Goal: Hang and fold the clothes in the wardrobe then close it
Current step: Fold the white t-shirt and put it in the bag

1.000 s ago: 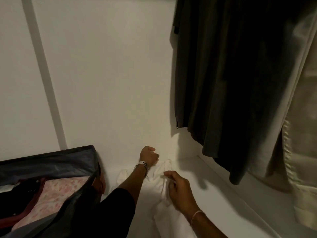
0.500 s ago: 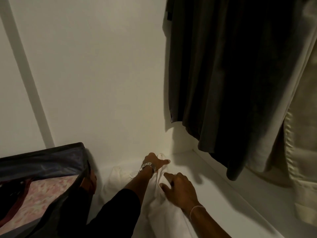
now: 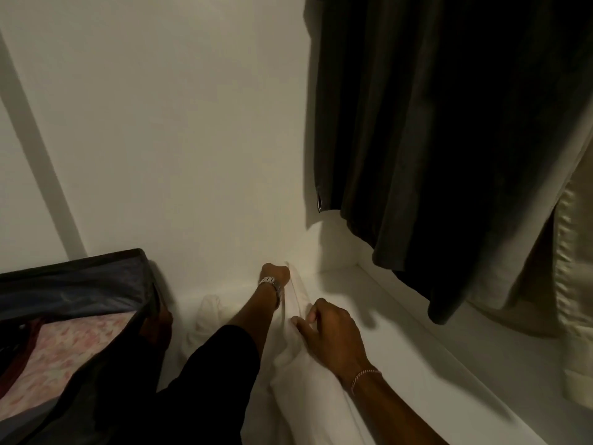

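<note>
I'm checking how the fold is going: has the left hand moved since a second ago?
Yes. The left hand has gone from held up against the wardrobe back wall down onto the white garment, near the shelf's back edge.

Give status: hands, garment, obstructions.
Left hand fisted on white garment at back wall. Right hand pressing its fold, fingers curled. Dark coat hangs right, clear of it; storage bag left.

The white wardrobe floor (image 3: 401,319) carries a crumpled white garment (image 3: 301,374) reaching its back corner, and a dark open storage bag (image 3: 96,284) at its left edge.
</note>
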